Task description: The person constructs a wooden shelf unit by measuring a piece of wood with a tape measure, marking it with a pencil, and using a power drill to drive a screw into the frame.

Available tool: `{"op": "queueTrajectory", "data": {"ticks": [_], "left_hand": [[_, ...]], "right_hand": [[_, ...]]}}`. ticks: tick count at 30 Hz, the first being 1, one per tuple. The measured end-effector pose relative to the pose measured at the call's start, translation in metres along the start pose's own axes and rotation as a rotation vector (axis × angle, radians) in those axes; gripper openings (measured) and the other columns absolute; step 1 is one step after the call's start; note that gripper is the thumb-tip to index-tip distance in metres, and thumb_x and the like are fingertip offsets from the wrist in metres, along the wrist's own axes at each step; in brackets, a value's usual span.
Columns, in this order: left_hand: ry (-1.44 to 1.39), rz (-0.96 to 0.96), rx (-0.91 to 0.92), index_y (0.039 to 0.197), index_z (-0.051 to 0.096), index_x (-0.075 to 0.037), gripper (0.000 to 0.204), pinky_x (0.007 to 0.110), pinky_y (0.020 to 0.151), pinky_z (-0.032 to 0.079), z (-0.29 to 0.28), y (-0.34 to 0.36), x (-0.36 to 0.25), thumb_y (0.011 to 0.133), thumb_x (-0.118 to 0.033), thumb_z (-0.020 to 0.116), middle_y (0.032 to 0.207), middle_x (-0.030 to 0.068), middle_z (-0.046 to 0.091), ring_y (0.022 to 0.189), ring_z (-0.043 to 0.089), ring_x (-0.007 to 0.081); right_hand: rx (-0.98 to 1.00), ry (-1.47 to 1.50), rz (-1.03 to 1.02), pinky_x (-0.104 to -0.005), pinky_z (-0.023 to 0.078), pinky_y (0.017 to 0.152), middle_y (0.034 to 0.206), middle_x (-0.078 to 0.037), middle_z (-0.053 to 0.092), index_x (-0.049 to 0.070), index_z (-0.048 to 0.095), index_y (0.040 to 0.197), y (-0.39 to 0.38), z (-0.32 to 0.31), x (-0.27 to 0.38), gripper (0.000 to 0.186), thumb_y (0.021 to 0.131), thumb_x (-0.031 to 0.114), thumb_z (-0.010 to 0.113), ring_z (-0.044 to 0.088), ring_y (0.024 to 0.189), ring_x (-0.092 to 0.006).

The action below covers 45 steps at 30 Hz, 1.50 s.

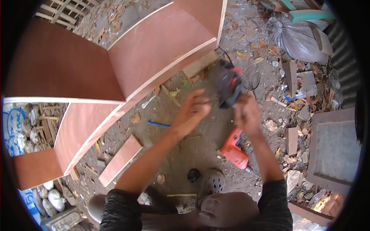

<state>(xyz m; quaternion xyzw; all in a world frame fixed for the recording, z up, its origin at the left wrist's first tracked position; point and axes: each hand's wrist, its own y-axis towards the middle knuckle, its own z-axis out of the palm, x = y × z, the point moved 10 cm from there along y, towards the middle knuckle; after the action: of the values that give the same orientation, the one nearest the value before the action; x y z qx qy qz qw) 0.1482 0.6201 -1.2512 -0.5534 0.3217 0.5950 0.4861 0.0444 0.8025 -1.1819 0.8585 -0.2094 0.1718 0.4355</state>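
1. A black-and-red power tool [230,82], blurred, is sitting just beyond the right hand, beside the near edge of the plywood shelf unit [154,48].
2. The right hand [246,113] is curling its fingers around the near end of the tool; blur is hiding the exact grip.
3. The left hand [192,109] is hovering to the left of the tool, apart from it, its fingers loosely spread and half bent, pinching nothing.
4. An orange drill [234,150] is lying on the ground [185,148] just below the right hand, its bit pointing toward the lower right.
5. A blue stick [158,124] is lying near the left forearm, and a reddish wooden board [120,161] is resting farther left.
6. A small round black object [193,175] is lying beside a perforated shoe [213,181], with a yellow strip [182,195] nearer the person.
7. Farther out, a grey sack [295,40] is slumping at the upper right, and a framed panel [335,148] is lying at the right.
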Motion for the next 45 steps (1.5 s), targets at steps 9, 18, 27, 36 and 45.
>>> {"op": "queueTrajectory", "data": {"ticks": [9, 18, 27, 36, 45], "left_hand": [[0.065, -0.186, -0.291, 0.121, 0.059, -0.001, 0.027, 0.025, 0.082, 0.049, -0.014, -0.041, 0.053, 0.102, -0.02, 0.064, 0.105, 0.0048, 0.066, 0.093, 0.059, 0.0071], [0.243, 0.147, -0.419, 0.112, 0.059, -0.002, 0.017, 0.029, 0.085, 0.048, -0.011, -0.102, 0.033, 0.103, -0.015, 0.059, 0.101, 0.0051, 0.063, 0.089, 0.059, 0.012], [-0.098, 0.002, -0.619, 0.11, 0.057, -0.002, 0.014, 0.024, 0.079, 0.044, -0.035, -0.122, 0.053, 0.105, -0.016, 0.055, 0.096, -0.001, 0.06, 0.087, 0.052, 0.0064], [0.871, 0.584, 0.029, 0.119, 0.059, -0.008, 0.03, 0.053, 0.104, 0.04, 0.032, -0.109, -0.032, 0.089, -0.011, 0.055, 0.114, 0.0166, 0.067, 0.109, 0.063, 0.0368], [1.283, 0.487, 0.382, 0.117, 0.062, -0.009, 0.029, 0.05, 0.105, 0.037, 0.059, -0.073, 0.033, 0.097, -0.027, 0.051, 0.083, 0.0115, 0.071, 0.089, 0.067, 0.0303]], "right_hand": [[-0.038, 0.14, 0.152, -0.0428, 0.054, 0.08, 0.1, -0.012, 0.068, 0.005, 0.068, 0.098, -0.03, 0.023, 0.061, 0.02, 0.079, 0.002, 0.075, 0.066, 0.094, -0.0334], [0.832, 0.116, 0.409, -0.0467, 0.053, 0.081, 0.098, -0.021, 0.071, 0.002, 0.071, 0.109, -0.01, 0.069, 0.037, 0.03, 0.081, -0.004, 0.064, 0.068, 0.096, -0.0411], [0.613, 0.072, 0.356, -0.0472, 0.052, 0.087, 0.108, -0.02, 0.067, 0.0, 0.063, 0.117, -0.044, 0.037, 0.083, 0.034, 0.083, 0.0, 0.068, 0.063, 0.101, -0.0399], [0.628, 0.413, 0.453, -0.0406, 0.053, 0.084, 0.099, -0.019, 0.07, -0.001, 0.065, 0.11, -0.085, 0.063, 0.093, 0.038, 0.076, -0.015, 0.054, 0.068, 0.097, -0.0338], [0.793, 0.145, 0.57, -0.041, 0.056, 0.085, 0.103, -0.022, 0.072, -0.003, 0.065, 0.119, -0.084, 0.083, 0.024, 0.039, 0.081, -0.011, 0.059, 0.072, 0.094, -0.0339]]}}
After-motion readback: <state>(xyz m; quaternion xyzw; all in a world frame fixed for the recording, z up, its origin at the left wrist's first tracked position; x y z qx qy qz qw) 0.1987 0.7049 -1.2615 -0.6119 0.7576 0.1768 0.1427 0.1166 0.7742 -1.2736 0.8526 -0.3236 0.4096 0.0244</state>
